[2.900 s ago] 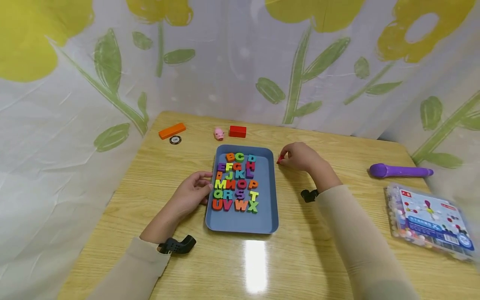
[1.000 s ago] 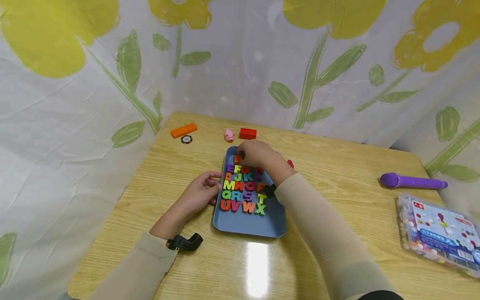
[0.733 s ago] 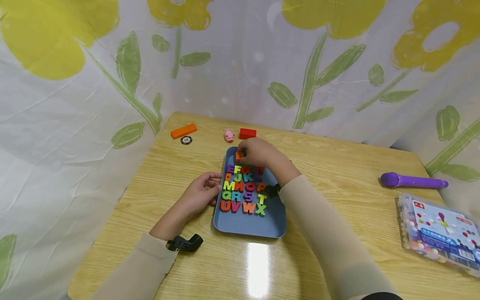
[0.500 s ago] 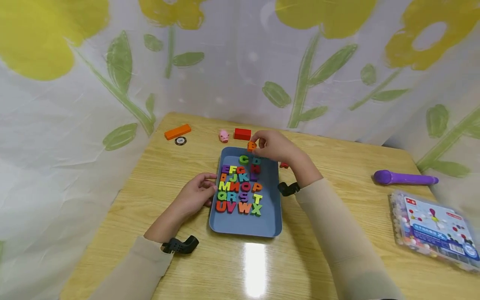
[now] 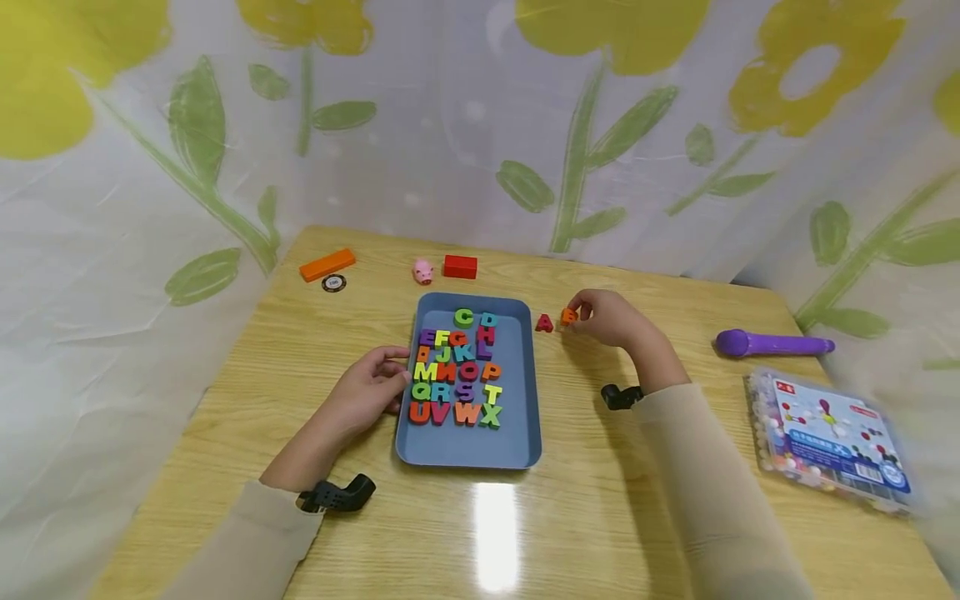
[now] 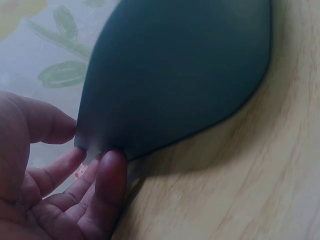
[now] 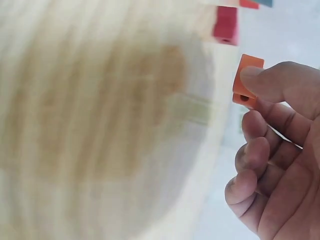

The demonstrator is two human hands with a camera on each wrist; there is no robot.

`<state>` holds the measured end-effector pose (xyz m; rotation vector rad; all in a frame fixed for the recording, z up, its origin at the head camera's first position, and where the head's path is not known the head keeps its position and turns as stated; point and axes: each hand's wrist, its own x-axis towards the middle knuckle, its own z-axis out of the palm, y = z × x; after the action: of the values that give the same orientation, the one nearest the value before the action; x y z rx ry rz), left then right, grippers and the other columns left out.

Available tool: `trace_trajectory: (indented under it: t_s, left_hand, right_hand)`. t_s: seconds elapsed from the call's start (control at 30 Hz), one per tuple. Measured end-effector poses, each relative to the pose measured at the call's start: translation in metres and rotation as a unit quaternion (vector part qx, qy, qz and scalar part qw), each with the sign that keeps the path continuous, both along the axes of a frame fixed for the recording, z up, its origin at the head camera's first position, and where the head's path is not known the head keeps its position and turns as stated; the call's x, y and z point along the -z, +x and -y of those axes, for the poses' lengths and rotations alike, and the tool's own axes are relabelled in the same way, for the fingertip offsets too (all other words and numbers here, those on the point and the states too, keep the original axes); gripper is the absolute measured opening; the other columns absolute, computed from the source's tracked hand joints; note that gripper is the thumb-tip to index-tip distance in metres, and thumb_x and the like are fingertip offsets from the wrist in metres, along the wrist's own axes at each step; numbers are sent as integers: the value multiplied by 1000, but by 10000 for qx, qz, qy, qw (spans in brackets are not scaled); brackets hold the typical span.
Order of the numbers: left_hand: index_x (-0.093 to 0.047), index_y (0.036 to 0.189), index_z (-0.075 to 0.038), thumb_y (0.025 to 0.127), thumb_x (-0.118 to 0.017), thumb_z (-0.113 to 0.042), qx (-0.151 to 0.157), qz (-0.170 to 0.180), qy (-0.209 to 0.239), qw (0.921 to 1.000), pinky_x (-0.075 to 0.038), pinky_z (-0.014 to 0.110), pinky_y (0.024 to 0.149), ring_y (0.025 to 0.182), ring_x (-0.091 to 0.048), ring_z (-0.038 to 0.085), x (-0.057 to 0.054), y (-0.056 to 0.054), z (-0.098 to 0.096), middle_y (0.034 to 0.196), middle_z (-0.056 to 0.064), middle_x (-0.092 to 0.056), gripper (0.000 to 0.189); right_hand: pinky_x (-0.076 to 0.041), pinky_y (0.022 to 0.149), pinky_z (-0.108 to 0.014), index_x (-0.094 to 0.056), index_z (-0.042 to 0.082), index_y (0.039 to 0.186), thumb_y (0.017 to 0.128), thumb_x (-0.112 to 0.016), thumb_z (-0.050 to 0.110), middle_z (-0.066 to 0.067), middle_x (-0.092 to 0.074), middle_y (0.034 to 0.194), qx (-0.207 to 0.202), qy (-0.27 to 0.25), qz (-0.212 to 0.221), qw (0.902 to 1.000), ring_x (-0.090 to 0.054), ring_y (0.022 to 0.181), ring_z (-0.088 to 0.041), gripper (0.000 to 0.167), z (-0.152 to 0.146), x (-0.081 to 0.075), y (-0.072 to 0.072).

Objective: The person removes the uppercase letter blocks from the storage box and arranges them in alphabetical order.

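My right hand [image 5: 611,318] pinches an orange letter B [image 5: 569,317] between thumb and finger, right of the tray and close over the table. The right wrist view shows the orange letter [image 7: 248,75] edge-on under the thumb, with the other fingers loosely bent. A red letter A [image 5: 544,322] lies on the table just left of it. My left hand [image 5: 367,389] touches the left wall of the blue-grey tray [image 5: 468,450] with its fingertips; in the left wrist view they meet the tray's outer side [image 6: 175,75]. Rows of coloured letters sit in the tray, with a green C [image 5: 463,317] and teal D [image 5: 489,320] at the top.
Behind the tray stand a pink toy pig [image 5: 423,271] and a red block [image 5: 461,267]. An orange bar [image 5: 327,265] and a round chip [image 5: 333,283] lie at back left. A purple stick [image 5: 772,343] and a clear box of beads [image 5: 828,440] lie at right.
The right hand set the red A on the table, reached to the tray's top row, lifted out the orange B and carried it right, beside the A. The left hand stays at the tray.
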<state>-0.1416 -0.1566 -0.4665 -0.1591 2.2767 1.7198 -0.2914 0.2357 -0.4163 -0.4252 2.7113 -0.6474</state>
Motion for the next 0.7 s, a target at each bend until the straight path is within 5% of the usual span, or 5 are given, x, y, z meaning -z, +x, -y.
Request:
trace_trajectory:
  t_s: [0.33, 0.7]
  left_hand:
    - [-50, 158, -11, 112, -60, -21, -32, 103, 12, 9999, -61, 32, 82, 104, -68, 25, -1, 0, 1, 139, 22, -63, 48]
    - [-50, 158, -10, 112, -61, -21, 11, 81, 11, 10000, -62, 33, 82, 103, -68, 25, -2, 0, 0, 138, 21, -63, 48]
  right_hand:
    - [-48, 81, -42, -70, 3, 130, 99, -72, 14, -12, -62, 102, 43, -144, 7, 9999, -55, 90, -28, 33, -2, 23, -4]
    - [-48, 83, -42, -67, 4, 137, 102, -73, 17, -13, -62, 106, 99, -129, 148, 9998, -55, 92, -28, 38, -1, 25, -1]
